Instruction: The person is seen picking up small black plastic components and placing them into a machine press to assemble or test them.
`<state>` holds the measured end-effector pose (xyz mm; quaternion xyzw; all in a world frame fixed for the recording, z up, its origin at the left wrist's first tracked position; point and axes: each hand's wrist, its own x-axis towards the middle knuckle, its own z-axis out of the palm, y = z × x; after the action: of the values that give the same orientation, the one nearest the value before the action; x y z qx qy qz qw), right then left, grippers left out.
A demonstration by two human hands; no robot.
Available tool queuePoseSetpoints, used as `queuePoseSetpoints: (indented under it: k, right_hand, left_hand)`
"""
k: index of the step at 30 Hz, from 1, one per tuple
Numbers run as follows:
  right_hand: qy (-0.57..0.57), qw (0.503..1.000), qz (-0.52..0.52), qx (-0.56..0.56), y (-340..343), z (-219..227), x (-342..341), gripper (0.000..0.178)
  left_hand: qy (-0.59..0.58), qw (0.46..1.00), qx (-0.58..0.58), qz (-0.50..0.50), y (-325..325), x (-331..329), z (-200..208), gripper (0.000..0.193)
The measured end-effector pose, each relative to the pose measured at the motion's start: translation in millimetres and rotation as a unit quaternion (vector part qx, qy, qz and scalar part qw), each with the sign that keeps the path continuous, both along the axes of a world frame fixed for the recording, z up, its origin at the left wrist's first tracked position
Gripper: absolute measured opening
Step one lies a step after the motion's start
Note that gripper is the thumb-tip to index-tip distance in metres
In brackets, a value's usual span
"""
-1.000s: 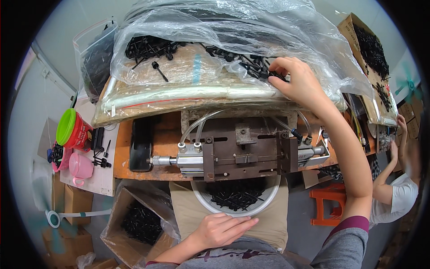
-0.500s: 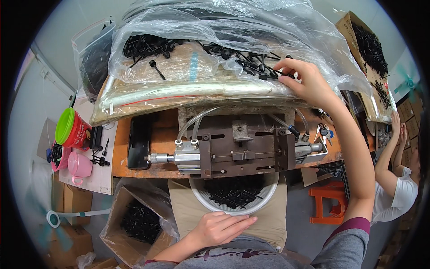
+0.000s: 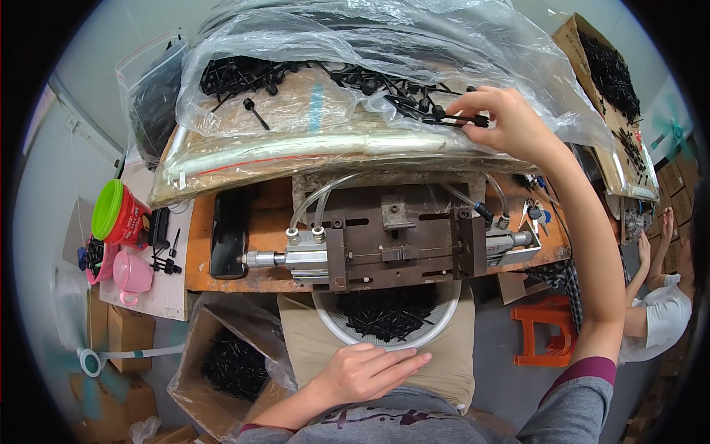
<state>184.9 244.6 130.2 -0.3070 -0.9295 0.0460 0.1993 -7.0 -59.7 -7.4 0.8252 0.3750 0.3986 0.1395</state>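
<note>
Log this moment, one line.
Right hand: pinching black stemmed part; left hand: at white basket's near rim; basket: holding black parts

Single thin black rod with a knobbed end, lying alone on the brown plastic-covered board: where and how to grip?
I'd pinch the thin black rod mid-shaft from above, fingers across its long sides. It lies slanted, knob toward the heaped black parts, shaft end toward the wearer; the slim shaft seems clear on both sides.

Black stemmed part (image 3: 481,120) in right hand (image 3: 512,124), left hand (image 3: 370,372) beside white basin (image 3: 444,323)
</note>
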Motion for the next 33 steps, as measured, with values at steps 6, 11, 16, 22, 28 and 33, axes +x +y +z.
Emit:
queuePoseSetpoints:
  k: [6,11,16,22,28,33]
  right_hand:
    - [-0.084,0.995,-0.046,0.000,-5.7,16.5,-8.3,0.024]
    - [-0.057,0.992,-0.068,0.091,-19.3,19.9,14.9,0.017]
    - [-0.061,0.981,-0.075,0.167,-32.1,16.4,30.7,0.020]
    - [-0.014,0.949,0.027,0.314,-62.8,12.6,16.9,0.033]
    - [0.112,0.957,0.176,0.203,-133.2,-26.8,-3.2,0.044]
    - [0.128,0.974,0.113,0.149,-170.9,-61.4,-0.6,0.045]
  left_hand:
    - [-0.002,1.000,0.028,-0.005,2.0,3.4,-3.1,0.037]
    - [-0.051,0.998,-0.017,-0.007,7.4,-3.8,12.1,0.033]
    - [-0.219,0.965,-0.141,0.022,27.7,-3.2,34.9,0.041]
    - [-0.425,0.833,-0.353,-0.009,52.9,0.6,53.6,0.041]
    - [-0.565,0.734,-0.374,-0.046,62.1,-1.2,47.7,0.044]
    - [-0.565,0.696,-0.444,-0.014,52.5,-1.5,42.0,0.033]
